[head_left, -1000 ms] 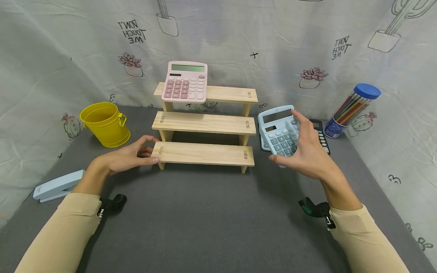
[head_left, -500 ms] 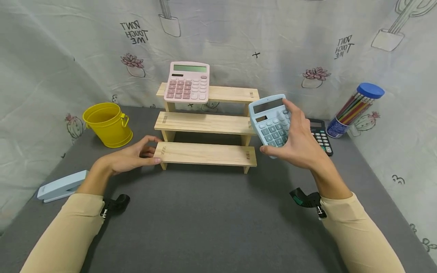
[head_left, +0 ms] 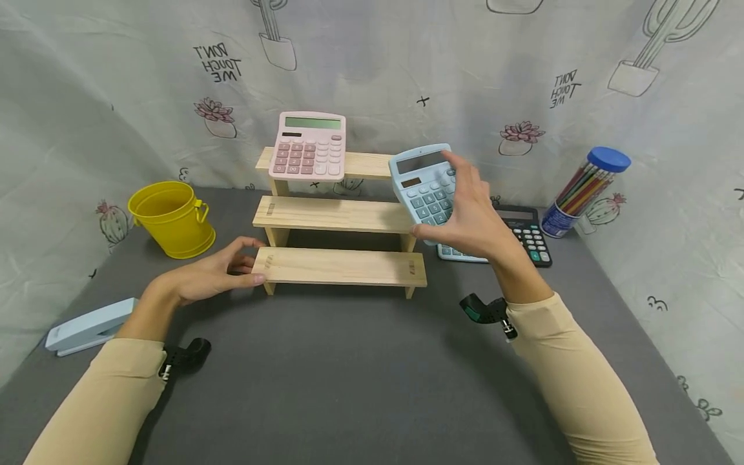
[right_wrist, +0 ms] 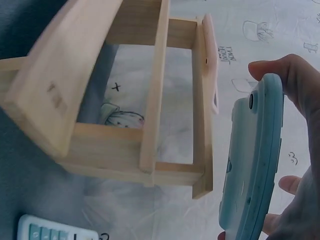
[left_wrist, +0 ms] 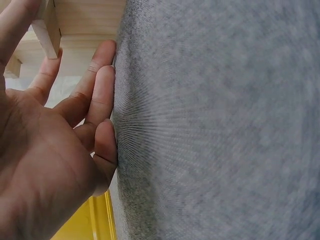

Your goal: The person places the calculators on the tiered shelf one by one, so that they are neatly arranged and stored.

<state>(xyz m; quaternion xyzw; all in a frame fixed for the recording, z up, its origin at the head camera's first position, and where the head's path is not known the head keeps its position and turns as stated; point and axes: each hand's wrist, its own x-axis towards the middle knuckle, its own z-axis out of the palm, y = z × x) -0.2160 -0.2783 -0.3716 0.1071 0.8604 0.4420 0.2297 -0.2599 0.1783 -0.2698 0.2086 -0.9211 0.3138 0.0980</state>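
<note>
A light blue calculator [head_left: 427, 187] is held up by my right hand [head_left: 471, 213], thumb on its lower edge and a finger at its upper corner. It hangs in front of the right end of a three-step wooden display stand [head_left: 340, 266]; the right wrist view shows it edge-on, apart from the wood. My left hand [head_left: 215, 274] pinches the left end of the bottom step between thumb and forefinger [left_wrist: 47, 75]; its other fingers lie by the grey cloth. A pink calculator [head_left: 308, 147] leans on the top step at the left.
Right of the stand lie another light blue calculator [head_left: 462, 255], partly hidden, and a black calculator [head_left: 526, 236]. A blue-lidded tube of coloured pencils [head_left: 584, 192] stands behind them. At left are a yellow bucket [head_left: 172, 219] and a light blue stapler [head_left: 90, 326]. A printed curtain [head_left: 395, 58] hangs behind.
My right hand has carried the light blue calculator left and up, from beside the stand to its right end. A second light blue calculator now shows beneath. The left hand keeps its hold.
</note>
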